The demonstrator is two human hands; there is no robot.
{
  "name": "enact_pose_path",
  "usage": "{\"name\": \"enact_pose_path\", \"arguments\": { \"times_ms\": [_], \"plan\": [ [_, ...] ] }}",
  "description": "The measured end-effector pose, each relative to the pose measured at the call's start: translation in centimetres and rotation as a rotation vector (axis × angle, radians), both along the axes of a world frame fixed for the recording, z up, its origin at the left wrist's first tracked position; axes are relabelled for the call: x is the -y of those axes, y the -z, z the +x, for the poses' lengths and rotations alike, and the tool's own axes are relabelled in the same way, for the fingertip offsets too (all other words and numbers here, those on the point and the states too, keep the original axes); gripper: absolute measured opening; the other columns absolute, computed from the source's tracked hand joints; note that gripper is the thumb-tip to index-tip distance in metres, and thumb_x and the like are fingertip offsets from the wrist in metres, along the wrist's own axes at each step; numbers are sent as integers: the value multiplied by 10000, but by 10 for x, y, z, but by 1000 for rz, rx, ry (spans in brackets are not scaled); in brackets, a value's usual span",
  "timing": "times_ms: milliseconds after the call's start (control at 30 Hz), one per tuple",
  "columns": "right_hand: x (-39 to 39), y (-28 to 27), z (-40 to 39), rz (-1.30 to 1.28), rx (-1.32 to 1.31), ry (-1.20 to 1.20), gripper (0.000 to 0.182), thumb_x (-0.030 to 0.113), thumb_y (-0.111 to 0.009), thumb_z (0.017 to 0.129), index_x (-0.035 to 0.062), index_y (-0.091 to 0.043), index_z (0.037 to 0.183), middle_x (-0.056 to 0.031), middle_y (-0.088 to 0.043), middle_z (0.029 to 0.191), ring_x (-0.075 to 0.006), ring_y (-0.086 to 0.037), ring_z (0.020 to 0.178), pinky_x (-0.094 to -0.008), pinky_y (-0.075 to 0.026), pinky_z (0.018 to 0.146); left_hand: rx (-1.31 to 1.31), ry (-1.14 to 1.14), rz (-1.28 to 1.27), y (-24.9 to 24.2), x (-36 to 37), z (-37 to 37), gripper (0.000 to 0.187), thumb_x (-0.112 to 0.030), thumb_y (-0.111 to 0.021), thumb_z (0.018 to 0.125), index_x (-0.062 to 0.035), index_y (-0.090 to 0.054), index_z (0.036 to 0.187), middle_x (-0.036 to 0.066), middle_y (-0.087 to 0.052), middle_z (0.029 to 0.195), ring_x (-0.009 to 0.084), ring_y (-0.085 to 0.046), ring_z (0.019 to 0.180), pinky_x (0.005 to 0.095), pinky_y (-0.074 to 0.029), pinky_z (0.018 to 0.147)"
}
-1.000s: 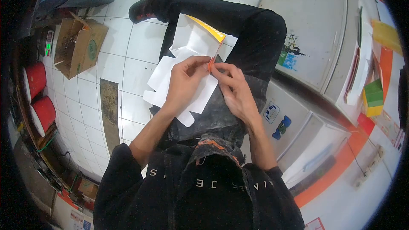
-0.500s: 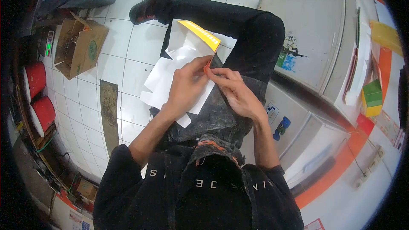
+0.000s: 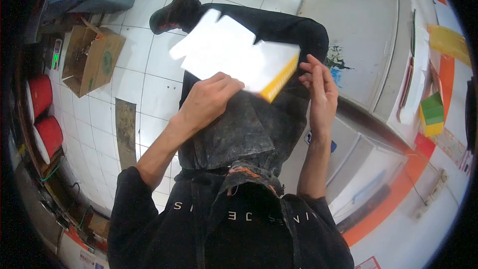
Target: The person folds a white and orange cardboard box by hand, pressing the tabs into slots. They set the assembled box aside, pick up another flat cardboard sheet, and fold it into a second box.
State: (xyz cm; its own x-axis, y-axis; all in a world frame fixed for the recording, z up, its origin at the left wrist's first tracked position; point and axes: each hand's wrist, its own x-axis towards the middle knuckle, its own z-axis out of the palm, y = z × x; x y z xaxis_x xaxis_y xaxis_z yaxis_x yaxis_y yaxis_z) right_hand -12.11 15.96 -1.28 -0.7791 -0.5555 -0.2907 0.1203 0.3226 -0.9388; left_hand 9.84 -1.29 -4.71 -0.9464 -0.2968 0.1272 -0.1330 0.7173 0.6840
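ok, the box (image 3: 226, 45) has swung round, sitting just beyond the left grip (image 3: 211, 95) pinching its near edge; right grip (image 3: 322, 97) has let go, fingers loose beside it, so left's managing solo.

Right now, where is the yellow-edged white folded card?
The card is upper centre in the head view, gripped by the left hand and left of the right hand.

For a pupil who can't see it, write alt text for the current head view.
A person's left hand holds a white card with a yellow strip above dark trousers; the open right hand is beside it, apart. A cardboard box shows at left.
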Motion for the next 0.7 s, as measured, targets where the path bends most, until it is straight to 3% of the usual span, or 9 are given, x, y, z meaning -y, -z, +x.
{"name": "enact_pose_path", "arguments": {
  "times_ms": [133,300,400,467,533,567,600,667,700],
  "plan": [
    [-6,-11,-12,-5,118,-94,467,372,-538,1135,16,-645,1417,-100,-743,1200,-116,-633,961,-286,-517,892,-33,161,-35,3,4,1,202,-9,-700,849,-44,-687,1048,89,-730,1072,258,-716,1058,364,-637,842],
    [-19,-24,-16,234,183,-276,653,307,-752,1012,-1,-519,1538,-215,-689,1333,-216,-714,1045,-341,-567,904,-226,353,-233,1,17,-9,173,-100,-713,877,-77,-699,1047,56,-726,1122,261,-703,1159,338,-657,879],
    [-21,-33,-5,271,61,-218,685,325,-756,1005,2,-502,1553,-242,-671,1353,-219,-714,1035,-344,-580,838,-337,319,-304,10,26,-18,151,-113,-712,892,-89,-705,1041,52,-738,1164,278,-693,1211,352,-665,903],
    [-28,-27,-12,269,8,-179,682,349,-751,1009,8,-512,1548,-175,-690,1285,-169,-698,945,-323,-573,763,-360,295,-316,16,29,-22,119,-125,-726,886,-85,-713,997,51,-753,1176,286,-694,1222,359,-667,919],
    [-29,-26,-22,248,152,57,660,374,-747,1009,36,-540,1536,-96,-687,1176,-119,-655,842,-283,-544,714,-411,246,-318,19,29,-28,88,-123,-743,866,-81,-723,941,53,-766,1149,292,-699,1214,357,-664,924],
    [-30,-26,-22,238,137,49,532,361,-677,1062,39,-602,1479,-43,-674,1036,-97,-621,784,-254,-525,685,-436,242,-293,18,29,-31,87,-111,-753,846,-76,-742,924,53,-770,1147,300,-697,1218,362,-661,922],
    [-34,-23,-24,239,138,50,532,361,-677,1062,39,-602,1479,-43,-674,1036,-97,-621,784,-254,-525,685,-436,243,-292,18,28,-33,87,-111,-753,846,-76,-742,924,53,-770,1147,300,-697,1218,362,-661,922],
    [-46,-18,-29,308,155,-283,431,338,-579,1119,18,-656,1398,-51,-700,978,-100,-622,765,-251,-527,679,-455,216,-324,21,25,-37,76,-101,-740,848,-101,-747,924,22,-753,1148,254,-684,1238,313,-662,875],
    [-41,-25,-25,305,232,-306,413,321,-514,1148,-9,-684,1328,-61,-723,954,-120,-666,761,-262,-547,686,-457,216,-326,22,24,-39,76,-101,-740,848,-101,-747,924,22,-753,1148,254,-684,1238,313,-662,875]
  ]
}}
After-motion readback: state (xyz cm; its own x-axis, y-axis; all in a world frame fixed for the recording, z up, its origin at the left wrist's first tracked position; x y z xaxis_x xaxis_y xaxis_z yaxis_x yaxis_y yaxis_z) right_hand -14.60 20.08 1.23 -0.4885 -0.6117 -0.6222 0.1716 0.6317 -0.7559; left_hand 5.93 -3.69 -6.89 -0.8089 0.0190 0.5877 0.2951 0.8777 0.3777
